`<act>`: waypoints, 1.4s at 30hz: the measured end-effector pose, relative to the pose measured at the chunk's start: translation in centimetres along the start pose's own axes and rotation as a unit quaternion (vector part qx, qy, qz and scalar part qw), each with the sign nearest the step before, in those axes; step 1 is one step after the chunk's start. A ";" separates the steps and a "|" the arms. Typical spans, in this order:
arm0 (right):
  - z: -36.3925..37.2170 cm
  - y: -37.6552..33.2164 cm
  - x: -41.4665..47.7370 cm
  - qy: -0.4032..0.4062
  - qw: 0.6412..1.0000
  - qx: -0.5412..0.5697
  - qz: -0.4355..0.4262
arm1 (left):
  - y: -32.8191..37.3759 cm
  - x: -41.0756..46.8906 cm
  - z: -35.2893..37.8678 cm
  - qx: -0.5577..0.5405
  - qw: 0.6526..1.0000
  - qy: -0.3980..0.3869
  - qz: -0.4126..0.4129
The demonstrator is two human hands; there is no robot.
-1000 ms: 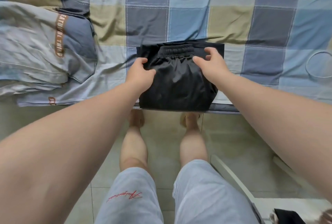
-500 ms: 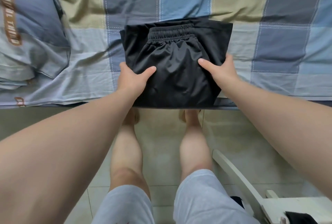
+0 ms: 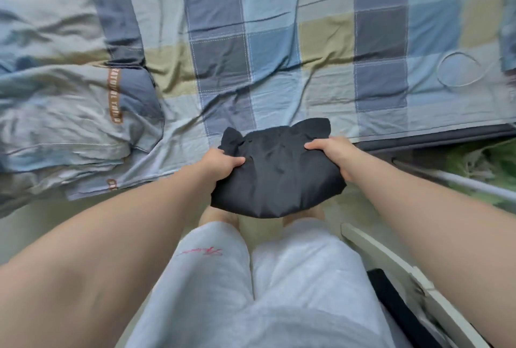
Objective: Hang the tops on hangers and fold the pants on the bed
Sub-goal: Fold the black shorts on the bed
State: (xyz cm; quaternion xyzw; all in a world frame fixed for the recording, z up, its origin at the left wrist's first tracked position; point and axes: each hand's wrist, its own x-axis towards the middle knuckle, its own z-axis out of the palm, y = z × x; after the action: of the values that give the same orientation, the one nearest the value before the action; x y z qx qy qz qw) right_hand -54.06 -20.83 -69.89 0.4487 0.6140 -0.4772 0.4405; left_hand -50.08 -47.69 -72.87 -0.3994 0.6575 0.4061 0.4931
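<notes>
A folded bundle of black pants (image 3: 276, 177) is just below the middle of the view, at the near edge of the bed (image 3: 279, 40). Its far end is over the checked sheet and its near end hangs past the edge above the person's feet; whether it touches the sheet cannot be told. The left hand (image 3: 220, 163) holds the bundle's nine o'clock side, its grip closed on the cloth with the thumb on top. The right hand (image 3: 331, 152) holds the three o'clock side, grip likewise closed on the cloth, thumb across the top. Two fabric corners stick up at eleven and one o'clock of the bundle. At nine o'clock, well apart, a grey-blue top (image 3: 69, 113) with a brown lettered strip lies crumpled on the bed. A white ring (image 3: 458, 69) lies on the sheet at two o'clock. Grey shorts (image 3: 251, 291) fill six o'clock, with a white frame (image 3: 391, 264) at four o'clock.
</notes>
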 end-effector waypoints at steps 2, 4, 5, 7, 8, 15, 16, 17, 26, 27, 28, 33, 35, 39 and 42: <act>0.0 1.1 -4.4 0.010 0.999 0.039 0.006 | -0.3 -2.5 -1.7 0.025 0.999 -0.019 0.003; 0.2 2.5 -8.2 0.016 0.996 0.083 0.007 | -0.4 -5.2 -3.2 0.035 0.999 -0.014 0.023; 0.4 3.2 -10.2 0.019 0.994 0.110 0.003 | -0.4 -6.6 -3.8 0.040 0.998 -0.010 0.037; 0.6 4.5 -13.9 0.029 0.988 0.154 -0.014 | 0.2 -10.4 -4.9 0.053 0.996 -0.008 0.066; 0.6 5.1 -15.6 0.036 0.984 0.173 -0.023 | 0.6 -12.4 -5.3 0.062 0.994 -0.011 0.084; -0.6 8.7 -26.6 0.100 0.939 0.310 -0.108 | 3.7 -21.7 -5.5 0.123 0.956 -0.030 0.264; -0.9 9.3 -27.8 0.112 0.930 0.328 -0.123 | 4.3 -22.7 -5.3 0.136 0.947 -0.037 0.288; -1.2 9.8 -29.0 0.124 0.921 0.343 -0.139 | 5.0 -23.6 -4.9 0.150 0.937 -0.043 0.312; -7.9 17.8 -39.5 0.237 0.813 0.456 -0.275 | 8.4 -35.3 5.1 0.204 0.839 -0.119 0.490; -8.8 19.4 -40.9 0.250 0.800 0.461 -0.292 | 8.2 -36.8 6.8 0.201 0.826 -0.129 0.511; -9.6 21.0 -42.2 0.268 0.787 0.465 -0.305 | 7.8 -38.3 8.4 0.204 0.810 -0.138 0.533; -13.5 31.6 -48.6 0.344 0.727 0.477 -0.353 | 3.4 -46.2 17.8 0.200 0.746 -0.178 0.610; -14.7 36.6 -51.1 0.366 0.704 0.486 -0.367 | 0.8 -49.0 21.8 0.201 0.721 -0.208 0.630; -16.2 47.3 -55.2 0.417 0.654 0.513 -0.367 | -5.1 -53.4 29.8 0.242 0.664 -0.280 0.650; -16.3 55.0 -57.4 0.451 0.612 0.553 -0.341 | -9.6 -56.4 35.8 0.295 0.614 -0.325 0.656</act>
State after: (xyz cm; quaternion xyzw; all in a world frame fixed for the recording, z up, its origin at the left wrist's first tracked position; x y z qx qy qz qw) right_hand 9.56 -4.48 -22.19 0.5238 0.4639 -0.5792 -0.4182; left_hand -18.65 -10.78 -25.92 0.4637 0.6249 0.5089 0.3681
